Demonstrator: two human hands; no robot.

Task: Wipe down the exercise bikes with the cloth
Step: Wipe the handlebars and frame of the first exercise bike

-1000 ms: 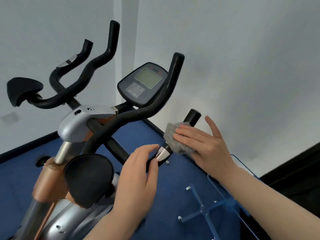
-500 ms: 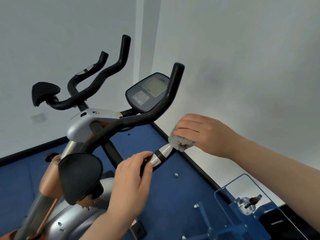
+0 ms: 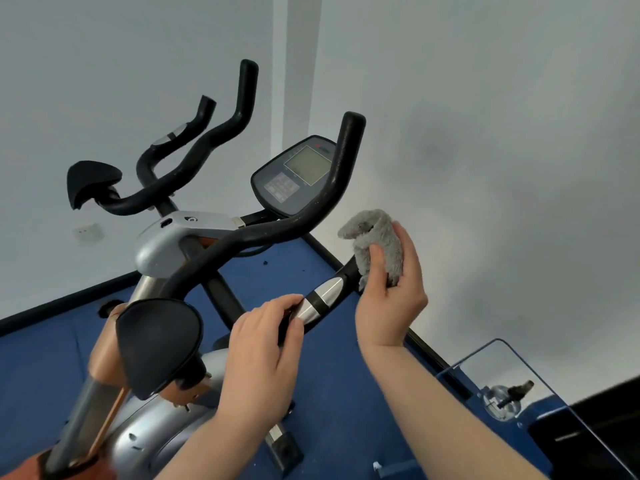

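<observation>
Grey and fluffy, the cloth (image 3: 375, 242) is bunched in the right hand (image 3: 389, 289), whose thumb and curled fingers hold it at the end of the short black handlebar grip (image 3: 348, 270) (it seems to touch the grip, but the contact is hidden). The left hand (image 3: 261, 351) curls around the same bar, just below its shiny metal sensor band (image 3: 320, 301). The exercise bike (image 3: 180, 237) has curved matte black handlebars, rounded elbow pads and a console (image 3: 294, 176) with a flat screen.

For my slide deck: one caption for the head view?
Right hand grips fluffy grey cloth beside black handlebar; left hand holds its silver-banded grip.
</observation>
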